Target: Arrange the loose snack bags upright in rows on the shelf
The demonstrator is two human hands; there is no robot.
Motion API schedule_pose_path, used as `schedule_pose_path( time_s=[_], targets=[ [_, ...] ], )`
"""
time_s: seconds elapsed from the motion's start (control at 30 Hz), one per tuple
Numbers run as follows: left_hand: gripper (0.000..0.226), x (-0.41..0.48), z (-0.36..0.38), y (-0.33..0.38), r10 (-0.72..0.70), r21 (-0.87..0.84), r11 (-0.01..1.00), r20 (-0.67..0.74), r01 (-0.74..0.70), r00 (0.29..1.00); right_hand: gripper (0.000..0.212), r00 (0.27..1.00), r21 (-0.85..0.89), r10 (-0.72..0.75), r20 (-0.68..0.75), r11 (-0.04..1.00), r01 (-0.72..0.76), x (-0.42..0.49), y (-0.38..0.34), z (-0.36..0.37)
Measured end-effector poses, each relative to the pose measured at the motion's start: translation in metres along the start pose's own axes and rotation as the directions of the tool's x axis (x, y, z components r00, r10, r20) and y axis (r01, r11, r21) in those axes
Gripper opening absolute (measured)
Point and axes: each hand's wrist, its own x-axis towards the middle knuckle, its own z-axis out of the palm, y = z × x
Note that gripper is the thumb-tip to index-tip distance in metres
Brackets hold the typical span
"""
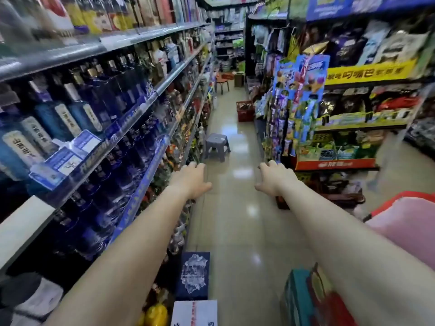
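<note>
Grey stool [217,143] ahead, left hand [193,177] and right hand [273,178] stretch empty, fingers loose; bags [348,104] right of it seemingly untouched.

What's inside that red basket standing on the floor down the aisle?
Over the rim of the red basket a few brownish packets show, too blurred to name. The basket's walls cover whatever lies deeper, so how full it is cannot be seen.

Your left hand [193,178] and right hand [274,178] reach forward over the aisle floor [235,208], fingers relaxed, holding nothing. Snack bags [348,109] fill the right-side shelf [362,125]; a grey stool [217,145] stands ahead.
</note>
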Motion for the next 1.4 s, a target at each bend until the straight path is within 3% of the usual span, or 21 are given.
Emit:
schedule_pose_path(
  time_s=[0.2, 0.5, 0.9, 1.1, 1.4],
  targets=[
    [0.072, 0.096, -0.025, 0.029, -0.005, 0.000, 1.000, 0.001, 0.005, 1.000, 0.068, 1.000, 0.057, 0.007, 0.008, 0.998, -0.007, 0.088, 0.035, -0.030],
    [0.067, 0.232, -0.002, 0.032, 0.023, 0.057, 0.998, 0.074, -0.027, 0.997, 0.070, 0.997, 0.062, 0.019, 0.069, 0.998, -0.023, 0.208, 0.064, -0.029],
    [0.065, 0.469, 0.003, -0.044, 0.121, -0.012, 0.993, 0.083, -0.120, 0.989, 0.069, 0.990, 0.033, 0.090, 0.111, 0.995, -0.094, 0.436, 0.040, -0.044],
    [0.063, 0.579, 0.001, -0.103, 0.100, -0.041, 0.995, 0.103, -0.096, 0.990, 0.072, 0.992, 0.002, 0.079, 0.102, 0.997, -0.079, 0.550, 0.011, -0.050],
    [0.057, 0.755, 0.024, -0.131, 0.112, -0.041, 0.993, 0.143, -0.107, 0.983, 0.065, 0.987, 0.009, 0.083, 0.136, 0.996, -0.085, 0.731, 0.015, -0.038]
  ],
)
